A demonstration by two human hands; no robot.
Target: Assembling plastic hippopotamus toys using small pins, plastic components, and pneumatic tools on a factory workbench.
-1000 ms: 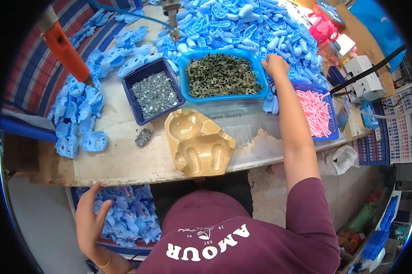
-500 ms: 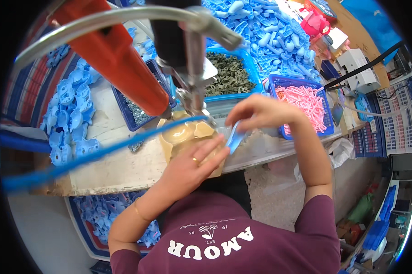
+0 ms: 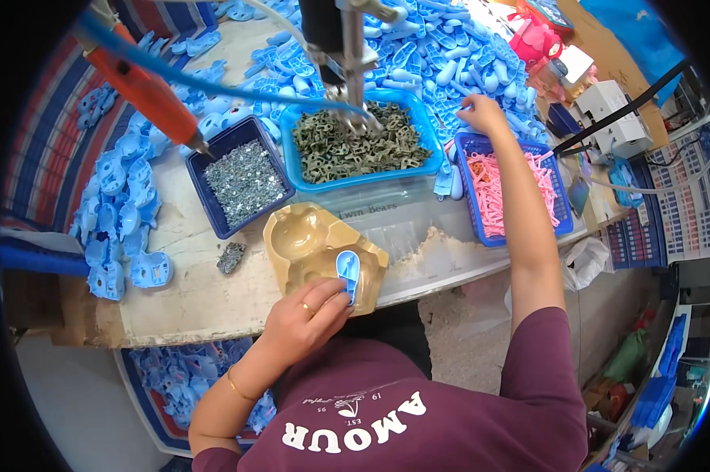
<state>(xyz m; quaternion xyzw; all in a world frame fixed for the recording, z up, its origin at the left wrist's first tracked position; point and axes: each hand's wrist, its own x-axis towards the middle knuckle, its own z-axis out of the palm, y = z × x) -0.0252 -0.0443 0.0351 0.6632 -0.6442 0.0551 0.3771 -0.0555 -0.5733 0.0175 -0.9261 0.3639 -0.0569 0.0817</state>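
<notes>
My left hand (image 3: 308,318) is closed on a small blue plastic shell piece (image 3: 348,267), oval at one end and hollow on its upper side. The piece rests on a tan moulded fixture (image 3: 296,236) with rounded hollows, at the table's front edge. My right arm stretches far over the pink parts, and my right hand (image 3: 483,116) is at the edge of a big heap of blue plastic parts (image 3: 449,67). Its fingers are bent together at the heap; whatever is between them is too small to make out.
An orange power screwdriver (image 3: 147,90) hangs at upper left, beside a metal arm (image 3: 353,63). Behind the fixture stand a dark blue basket (image 3: 221,230) of small screws and a blue tray (image 3: 323,186) of dark green parts. A basket (image 3: 496,238) of pink sticks sits right. Blue shells (image 3: 123,177) lie left.
My right hand has left the blue piece near the fixture and reached away to the heap. My left hand has drawn slightly nearer, holding the piece. The screwdriver has swung up and left.
</notes>
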